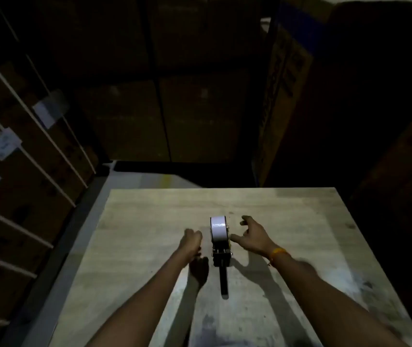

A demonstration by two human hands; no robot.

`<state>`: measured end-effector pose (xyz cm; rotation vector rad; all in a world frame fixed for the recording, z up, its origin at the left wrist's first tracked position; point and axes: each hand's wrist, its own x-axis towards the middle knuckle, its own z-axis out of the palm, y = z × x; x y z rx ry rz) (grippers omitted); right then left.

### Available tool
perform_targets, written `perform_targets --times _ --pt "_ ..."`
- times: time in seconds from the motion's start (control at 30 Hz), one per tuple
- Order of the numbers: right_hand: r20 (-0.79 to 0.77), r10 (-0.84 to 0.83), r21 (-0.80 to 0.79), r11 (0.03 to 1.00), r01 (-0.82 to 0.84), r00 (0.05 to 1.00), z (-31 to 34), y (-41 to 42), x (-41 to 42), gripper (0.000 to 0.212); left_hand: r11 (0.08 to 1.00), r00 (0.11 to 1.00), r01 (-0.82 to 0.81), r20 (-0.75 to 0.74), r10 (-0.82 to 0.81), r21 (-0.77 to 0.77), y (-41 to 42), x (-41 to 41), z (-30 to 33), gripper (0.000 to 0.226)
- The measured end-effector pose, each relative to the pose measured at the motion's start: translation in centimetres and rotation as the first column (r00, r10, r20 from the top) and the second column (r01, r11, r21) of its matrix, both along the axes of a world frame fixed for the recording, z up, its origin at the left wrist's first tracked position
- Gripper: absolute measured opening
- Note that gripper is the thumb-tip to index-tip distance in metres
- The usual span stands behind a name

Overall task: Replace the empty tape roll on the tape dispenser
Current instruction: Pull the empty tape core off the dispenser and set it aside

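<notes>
A black hand-held tape dispenser (pixel 221 256) stands on the wooden table (pixel 137 221), its handle pointing toward me. A pale tape roll (pixel 218 229) sits in its far end, edge up. My left hand (pixel 191 242) hovers just left of the dispenser with its fingers curled in and nothing visible in it. My right hand (pixel 252 236) is just right of the roll, fingers spread, thumb tip close to the dispenser's side; whether it touches is unclear. An orange band circles my right wrist.
The room is dark. Stacked cardboard boxes (pixel 24 146) with white straps and labels rise on the left. More boxes (pixel 164 116) stand behind the table, and tall ones (pixel 287 96) at the right. Pale floor shows past the table's far-left corner.
</notes>
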<state>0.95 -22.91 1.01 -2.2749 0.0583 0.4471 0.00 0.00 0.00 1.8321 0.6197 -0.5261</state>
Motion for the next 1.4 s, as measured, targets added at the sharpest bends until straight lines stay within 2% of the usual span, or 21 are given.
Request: perform_targets --times 0.03,0.07,0.1,0.17,0.27,0.43,0.57,0.63,0.73,0.83,0.93,1.03,1.23,1.33,1.4 --pt "-0.023 -0.049 0.034 0.998 0.049 0.999 -0.6 -0.1 -0.1 0.113 0.997 0.997 0.020 -0.078 -0.026 -0.075 -0.4 -0.8 -0.7 0.029" --pt "-0.067 -0.076 0.040 0.996 0.079 0.995 -0.5 -0.1 -0.3 0.106 0.987 0.976 0.115 -0.174 -0.133 -0.110 -0.9 -1.7 -0.7 0.016" --pt "-0.095 -0.094 0.050 0.994 0.099 0.991 -1.1 -0.3 -0.6 0.098 0.974 0.946 0.194 -0.241 -0.217 -0.113 -1.3 -2.6 -1.0 0.012" --pt "-0.151 -0.119 0.076 0.988 0.132 0.981 -1.9 -0.9 -0.8 0.087 0.938 0.882 0.301 -0.324 -0.342 -0.170 -2.1 -4.1 -1.9 0.024" --pt "-0.204 -0.146 0.129 0.976 0.174 0.968 -1.6 -1.3 -0.6 0.082 0.950 0.922 0.207 -0.278 -0.269 -0.233 -2.9 -3.7 -4.0 0.035" --pt "-0.237 -0.130 0.224 0.957 0.185 0.963 -1.8 -1.3 0.0 0.074 0.948 0.953 0.052 -0.268 -0.140 -0.313 -3.7 -4.2 -4.9 0.018" --pt "-0.210 -0.098 0.248 0.957 0.150 0.973 -0.9 -1.1 1.0 0.050 0.924 0.966 -0.041 -0.251 -0.060 -0.379 -4.4 -4.0 -4.7 0.006" --pt "-0.270 -0.140 0.241 0.948 0.208 0.953 -1.0 -1.3 1.5 0.058 0.919 0.973 -0.088 -0.231 -0.004 -0.384 -4.7 -3.8 -5.2 0.013" --pt "-0.321 -0.148 0.177 0.961 0.213 0.935 -3.5 -2.4 1.8 0.068 0.939 0.971 -0.098 -0.237 0.019 -0.329 -4.5 -4.1 -6.2 0.037" --pt "-0.370 -0.061 0.119 0.986 0.113 0.927 -6.6 -2.8 1.9 0.064 0.961 0.973 -0.067 -0.229 0.004 -0.267 -5.0 -5.0 -6.1 0.025" --pt "-0.367 -0.065 0.040 0.996 0.085 0.928 -7.8 -2.5 2.3 0.056 0.946 0.969 -0.037 -0.242 -0.045 -0.323 -5.9 -5.7 -5.4 0.011" --pt "-0.368 -0.138 -0.012 0.990 0.143 0.920 -7.5 -2.2 3.4 0.051 0.953 0.964 0.020 -0.247 -0.099 -0.304 -6.5 -6.1 -5.3 0.023" --pt "-0.460 -0.194 -0.026 0.978 0.205 0.867 -6.9 -2.2 5.4 0.035 0.983 0.967 0.159 -0.186 -0.174 -0.094 -7.3 -5.9 -6.2 0.033" --pt "-0.452 -0.189 -0.075 0.982 0.174 0.872 -7.7 -1.3 5.6 0.040 0.973 0.951 0.230 -0.218 -0.218 0.033 -7.8 -6.0 -7.9 0.040" --pt "-0.431 -0.149 -0.115 0.987 0.110 0.890 -8.3 -0.9 5.6 0.046 0.967 0.949 0.244 -0.223 -0.221 0.079 -8.7 -5.9 -7.1 0.036"
